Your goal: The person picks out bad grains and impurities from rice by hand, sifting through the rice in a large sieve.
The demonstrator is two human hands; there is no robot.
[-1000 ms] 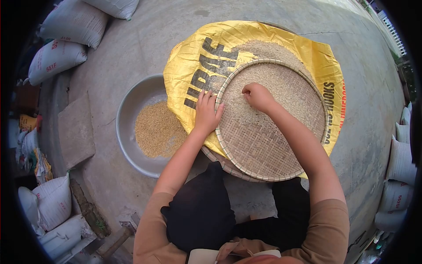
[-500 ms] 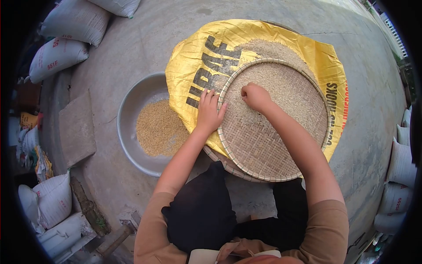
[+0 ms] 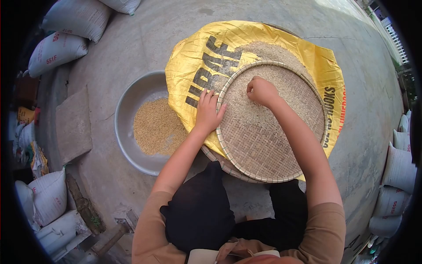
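Observation:
A round woven bamboo tray (image 3: 272, 152) holds pale grain (image 3: 290, 92), spread mostly over its far half. Over that grain my right hand (image 3: 263, 92) is closed, fingertips pinched together; whatever they hold is hidden. My left hand (image 3: 208, 110) lies at the tray's left rim with its fingers stretched and apart on a yellow printed sack (image 3: 184, 61), the thumb resting over the rim. Under the tray, the sack covers part of a second woven basket (image 3: 239, 172). More pale grain (image 3: 274, 52) lies on the sack beyond the tray.
To the left, a metal basin (image 3: 124, 136) holds golden-brown grain (image 3: 156, 127), partly covered by the sack. Filled white sacks (image 3: 59, 53) lie at the upper left, with more white sacks (image 3: 400, 169) along the right. A flat slab (image 3: 74, 125) is on the concrete floor (image 3: 127, 48).
My right hand has shifted slightly right and away from me over the grain, still pinched. My left hand stays at the rim. The whole view has moved a little.

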